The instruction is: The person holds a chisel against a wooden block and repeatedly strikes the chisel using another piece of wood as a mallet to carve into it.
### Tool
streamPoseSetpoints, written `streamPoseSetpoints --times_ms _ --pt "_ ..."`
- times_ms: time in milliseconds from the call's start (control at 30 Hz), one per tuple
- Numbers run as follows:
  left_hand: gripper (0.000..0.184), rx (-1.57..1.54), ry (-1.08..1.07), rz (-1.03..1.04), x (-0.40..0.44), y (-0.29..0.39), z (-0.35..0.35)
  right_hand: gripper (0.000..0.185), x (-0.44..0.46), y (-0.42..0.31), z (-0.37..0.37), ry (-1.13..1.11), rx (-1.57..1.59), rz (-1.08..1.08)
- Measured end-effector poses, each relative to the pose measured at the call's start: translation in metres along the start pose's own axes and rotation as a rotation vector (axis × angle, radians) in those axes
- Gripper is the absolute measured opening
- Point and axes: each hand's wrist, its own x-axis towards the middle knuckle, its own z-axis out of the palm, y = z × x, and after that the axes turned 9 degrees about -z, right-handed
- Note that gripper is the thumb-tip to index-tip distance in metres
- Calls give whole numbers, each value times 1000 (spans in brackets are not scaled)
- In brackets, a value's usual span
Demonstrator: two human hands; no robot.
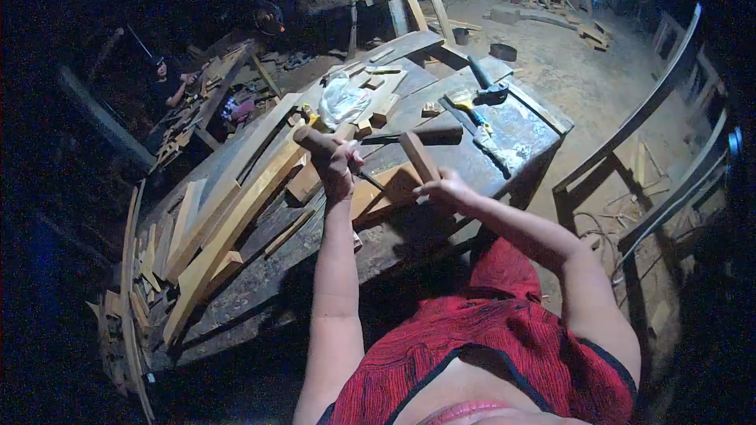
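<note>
Gripping chisel (316, 140) in closed left hand (339, 170), slanting lengthwise from far-left handle towards wood block (400, 180), nearer and right on bench (256, 293); clasping wooden bar (418, 156) in right hand (446, 190), right of chisel.

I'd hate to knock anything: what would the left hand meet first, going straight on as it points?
Probably the white plastic bag, lying beyond the left hand; depth is unclear, so it might pass above.
</note>
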Motion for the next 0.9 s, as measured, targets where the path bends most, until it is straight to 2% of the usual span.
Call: streamPoseSetpoints --times_ms 67,133,200,267,400,467,533,567,600,667,700,733,800,900 --pt "15 -27 12 -30 2 -2 -3 40 23 46 -1 2 -41 -45" --pt "17 -146 -46 -74 7 -11 -11 51 23 47 4 35 -96 -81" --pt "17 -104 -43 -106 6 -11 -13 58 26 51 4 34 -103 -99" --pt "19 -138 -179 -154 1 -4 -5 60 33 59 0 69 -292 -195" --pt "19 -130 -364 -187 8 -3 -3 59 30 53 0 56 -227 -168" --pt "20 -127 -437 -169 16 -3 1 69 31 51 0 44 -217 -104" --pt "22 -148 -381 -246 19 -1 7 66 33 53 -1 47 -202 -88" --pt "22 -139 -234 -328 19 -2 11 64 34 55 -1 49 -192 -69" --pt "22 -105 -145 -287 22 -7 14 64 32 52 -3 41 -191 -64" --pt "21 -52 32 -146 27 -19 20 56 28 45 -5 -8 67 17" --pt "19 -20 102 -55 17 -6 39 49 37 60 -3 30 186 -14" --pt "16 14 123 -49 18 -6 39 42 29 43 -4 19 61 51" --pt "15 59 119 83 15 5 46 43 30 45 -7 -16 94 22" --pt "13 137 134 67 12 13 56 45 37 57 -6 21 56 51"
